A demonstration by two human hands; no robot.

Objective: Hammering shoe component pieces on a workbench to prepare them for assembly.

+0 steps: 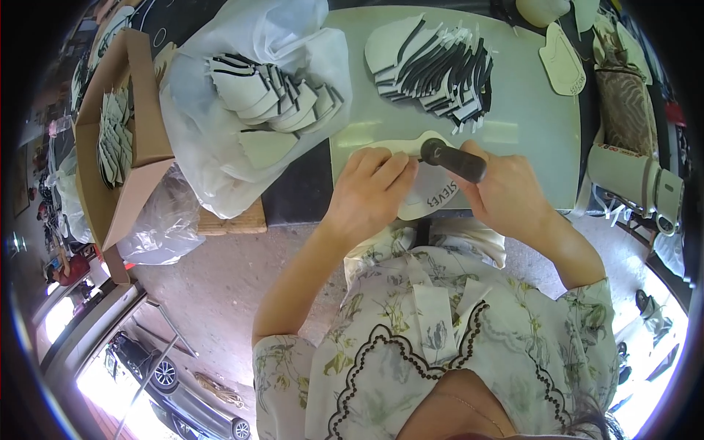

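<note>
A pale green cutting mat (528,110) was laid over the dark worktable (297,194), and most of the upper view was filled by it. To its left a large clear plastic bag (220,169) was spread, with a heap of white cut pieces edged in black (271,92) resting on it. Further left an open cardboard box (136,147) was seen, packed with more pale pieces. A second fan of white and black cut pieces (433,66) was laid out on the far part of the mat. At the mat's near edge a flat white template (429,194) was placed, partly overhanging towards the person. The left hand (367,194) was pressed flat on it, fingers stretched out and together, nothing gripped. The right hand (506,191) was closed round the dark cylindrical handle of a tool (455,161), whose rounded end was held just beside the left fingertips, over the template.
</note>
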